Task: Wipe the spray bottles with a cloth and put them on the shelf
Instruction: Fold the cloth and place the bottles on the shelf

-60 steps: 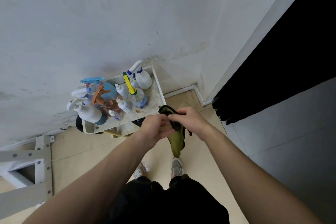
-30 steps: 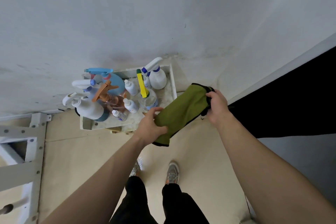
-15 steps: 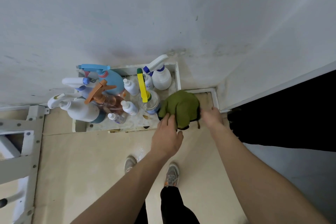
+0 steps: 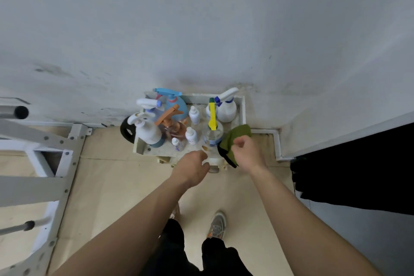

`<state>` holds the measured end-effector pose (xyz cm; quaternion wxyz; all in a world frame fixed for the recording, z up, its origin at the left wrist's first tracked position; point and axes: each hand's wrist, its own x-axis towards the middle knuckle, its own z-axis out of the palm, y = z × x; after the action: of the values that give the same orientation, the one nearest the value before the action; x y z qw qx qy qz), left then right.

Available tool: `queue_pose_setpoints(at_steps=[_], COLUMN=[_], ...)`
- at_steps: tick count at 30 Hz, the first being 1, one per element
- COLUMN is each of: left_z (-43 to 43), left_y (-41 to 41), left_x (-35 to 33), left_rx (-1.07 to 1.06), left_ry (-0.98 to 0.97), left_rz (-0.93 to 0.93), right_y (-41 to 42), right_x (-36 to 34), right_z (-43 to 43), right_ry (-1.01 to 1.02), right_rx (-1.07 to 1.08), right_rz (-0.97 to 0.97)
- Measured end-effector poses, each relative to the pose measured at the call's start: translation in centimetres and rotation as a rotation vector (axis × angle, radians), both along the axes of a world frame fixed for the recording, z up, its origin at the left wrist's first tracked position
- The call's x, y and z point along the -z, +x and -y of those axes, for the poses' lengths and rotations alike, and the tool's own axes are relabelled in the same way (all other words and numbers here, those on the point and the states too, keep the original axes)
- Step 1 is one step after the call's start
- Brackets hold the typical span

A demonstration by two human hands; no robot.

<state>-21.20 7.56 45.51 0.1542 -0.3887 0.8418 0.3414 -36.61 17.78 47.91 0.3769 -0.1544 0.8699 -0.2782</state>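
Fingers (image 4: 240, 143) of the right hand (image 4: 245, 152) are curling tightly round the green cloth (image 4: 235, 135), which is hanging bunched just beside the right end of the white tray (image 4: 243, 107). The left hand (image 4: 192, 167) is reaching down toward the near edge of this tray, its fingers (image 4: 200, 156) loosely bent and holding nothing. The spray bottles (image 4: 226, 108) are standing crowded together in the tray, which is sitting on the floor (image 4: 125, 186) against the wall (image 4: 201, 29). I am judging that the task is only beginning: the person is choosing a first bottle, and no wiping is going on yet. The next move is calling for the left hand to take one bottle by the neck and lift it straight up, because the triggers are overlapping and a neighbour could tip over. The clear bottle with the yellow trigger (image 4: 212, 133) is standing nearest to the cloth. Counting now: one cloth, one tray, six bottles with triggers (one blue, one orange, one yellow, three white), and three small bottles without triggers (image 4: 194, 114). The group is dense, so perhaps one more is hiding behind.
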Motion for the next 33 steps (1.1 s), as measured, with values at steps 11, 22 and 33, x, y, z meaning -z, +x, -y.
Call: queue_pose_setpoints(at_steps=[11,22,33], left_z=[7.6,16.0,26.3], left_y=[10.0,11.7,5.4], left_x=[-5.1,-4.0,-3.1], left_rx=[-0.264,-0.72,-0.082], left_ry=[0.068,-0.018,-0.07], left_rz=[0.074,-0.122,-0.3], right_y=[6.0,5.4,8.3], right_x=[-3.4,-0.5,-4.8], right_z=[5.1,8.3,16.8], right_ry=[0.113,0.108,-0.01], right_rx=[-0.027,0.348,0.077], right_rz=[-0.11,0.012,-0.179])
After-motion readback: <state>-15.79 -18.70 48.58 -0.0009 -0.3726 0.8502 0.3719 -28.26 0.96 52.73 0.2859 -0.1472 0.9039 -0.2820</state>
